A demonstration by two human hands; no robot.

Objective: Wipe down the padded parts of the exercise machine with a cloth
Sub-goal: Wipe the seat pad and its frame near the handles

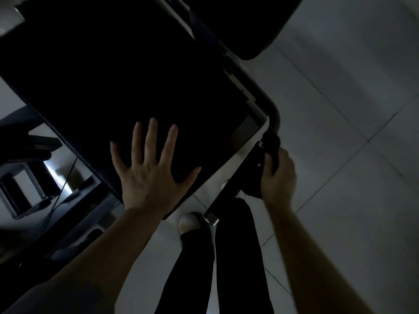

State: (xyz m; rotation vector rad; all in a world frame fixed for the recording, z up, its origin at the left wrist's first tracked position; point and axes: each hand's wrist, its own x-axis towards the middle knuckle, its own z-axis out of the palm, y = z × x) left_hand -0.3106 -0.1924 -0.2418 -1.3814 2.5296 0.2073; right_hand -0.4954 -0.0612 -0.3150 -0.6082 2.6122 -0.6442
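While my left hand [148, 175] lies flat, fingers spread, on the black seat pad [118, 87], my right hand [277, 177] grips the dark cloth [271, 146] against the handle bar [233, 184] beside the pad.

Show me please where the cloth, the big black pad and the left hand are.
cloth [273, 152]: head view, on the dark bunched part above the right hand's fingers.
big black pad [127, 71]: head view, on its flat middle.
left hand [150, 173]: head view, on its back.

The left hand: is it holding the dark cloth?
No, the left hand lies flat with fingers spread on the black pad, while the right hand grips the dark cloth.
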